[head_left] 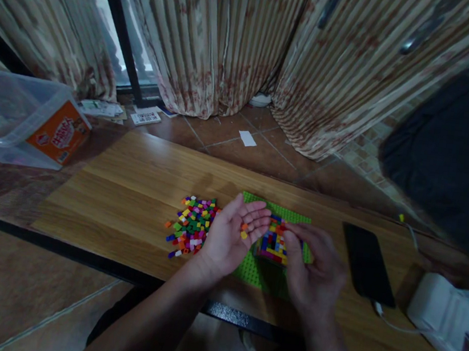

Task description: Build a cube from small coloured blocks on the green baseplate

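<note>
My left hand (230, 235) is palm up and slightly cupped, cradling a few small orange and yellow toy bricks (244, 234). Just right of its fingertips stands a block built of many-coloured bricks (271, 243) on a green studded baseplate (247, 272). My right hand (313, 263) reaches over that block with thumb and forefinger pinched at its top right. Whatever lies between those fingertips is too small and hidden to make out. To the left of my left hand, a loose pile of coloured bricks (193, 225) is spread on the wooden table (127, 202).
A black phone (367, 262) with a cable lies right of the baseplate, near a white device (439, 312). A clear plastic bin (17, 118) with an orange label stands at the far left. Curtains (209, 40) hang beyond the table. A white paper (247, 138) lies on the floor.
</note>
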Demonstrator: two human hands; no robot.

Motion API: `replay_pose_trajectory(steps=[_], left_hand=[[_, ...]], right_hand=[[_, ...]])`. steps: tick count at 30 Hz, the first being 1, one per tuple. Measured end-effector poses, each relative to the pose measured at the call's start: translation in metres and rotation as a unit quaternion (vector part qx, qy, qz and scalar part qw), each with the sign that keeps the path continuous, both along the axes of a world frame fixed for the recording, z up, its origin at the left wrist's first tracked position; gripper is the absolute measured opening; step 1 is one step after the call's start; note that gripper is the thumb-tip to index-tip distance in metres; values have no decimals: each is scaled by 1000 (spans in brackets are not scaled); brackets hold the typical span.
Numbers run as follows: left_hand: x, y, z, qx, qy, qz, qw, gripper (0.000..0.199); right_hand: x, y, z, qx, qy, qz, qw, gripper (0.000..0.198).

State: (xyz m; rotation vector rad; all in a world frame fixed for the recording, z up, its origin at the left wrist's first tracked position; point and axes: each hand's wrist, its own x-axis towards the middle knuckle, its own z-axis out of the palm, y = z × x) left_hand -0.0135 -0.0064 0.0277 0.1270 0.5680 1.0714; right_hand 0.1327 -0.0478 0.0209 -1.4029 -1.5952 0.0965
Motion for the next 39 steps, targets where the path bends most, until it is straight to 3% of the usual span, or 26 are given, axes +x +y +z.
replay_pose_trajectory(steps=[3,9,15,22,30,35,39], left_hand=[[1,-1,1,18,-8,7,1000,45],[4,-5,2,61,4,-5,998,48],[4,-6,4,54,-8,-1,999,43],[1,0,-9,-55,123,-7,991,16],[5,-1,-15,-13,162,-29,986,12],[4,-1,-13,-17,164,-29,986,11],[4,0,-10,-17,165,-31,986,11]], right_hand=[[-19,-7,4,-31,-38,85,995,10],[-35,-4,-1,-59,-82,71,992,11],[-30,-4,2,-98,-26,96,990,10],[13,0,-3,-74,90,-15,993,16],[39,-1,-1,-124,33,-59,990,25],[36,4,-11,-121,129,-34,984,19],[37,8,-18,-165,261,-38,950,17]])
